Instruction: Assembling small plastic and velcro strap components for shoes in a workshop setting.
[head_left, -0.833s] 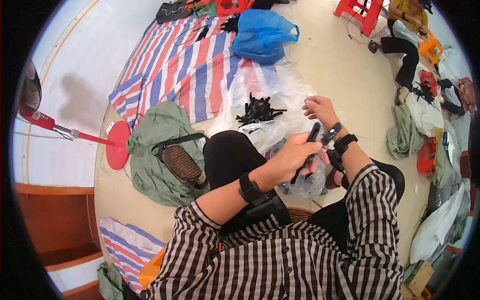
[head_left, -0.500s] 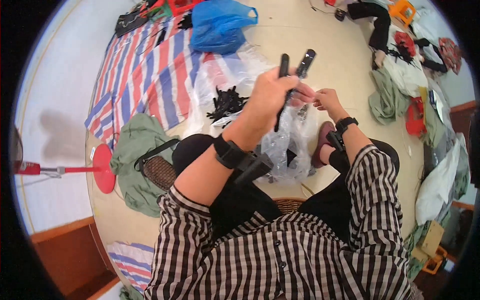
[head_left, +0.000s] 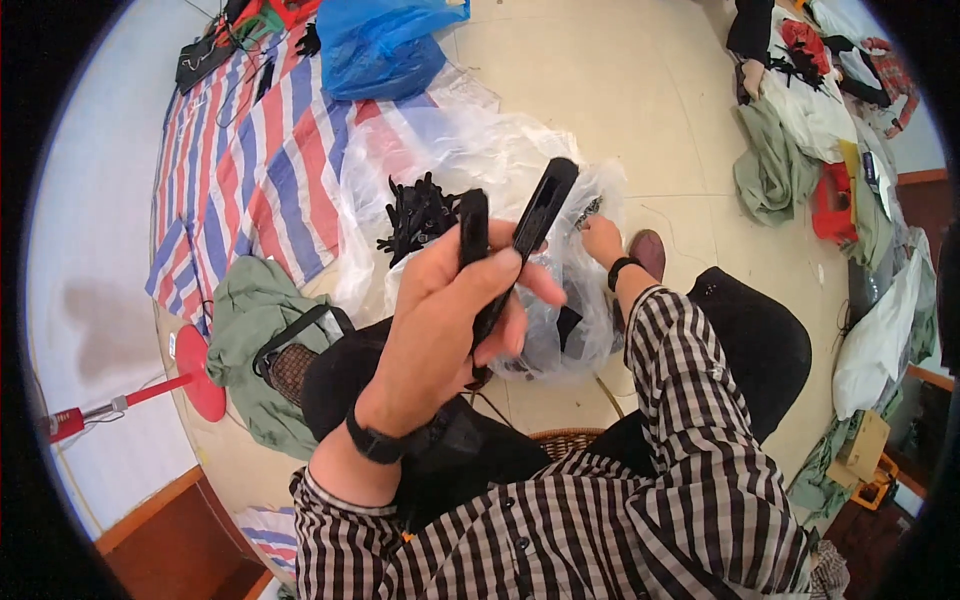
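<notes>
My left hand (head_left: 440, 300) is closed around two long, narrow, glossy black plastic pieces (head_left: 545, 205), shaped like hair clips. Their upper ends stick out past the thumb, spread apart, and the other fingers curl beneath. My right hand (head_left: 602, 243) reaches down to the right side of a clear plastic bag (head_left: 575, 340); its fingers are mostly hidden, so what they hold does not show. Beside it, within the plastic, lies a small dark speckled item (head_left: 590, 210). A heap of slim black pieces (head_left: 420, 215) rests on the plastic sheet (head_left: 365, 170) beyond my left hand.
A blue plastic bag (head_left: 380, 50) stands on a striped tarp (head_left: 250, 200) at far left. Green cloth (head_left: 240, 310) and a red round stand base (head_left: 203, 385) lie left. A wicker basket (head_left: 565, 443) sits between my legs. Another person's hand (head_left: 750, 78) shows at far right.
My left hand has come nearer and lower with the black pieces in it. My right hand has moved away from the left and down to the clear bag. The head view has shifted.
</notes>
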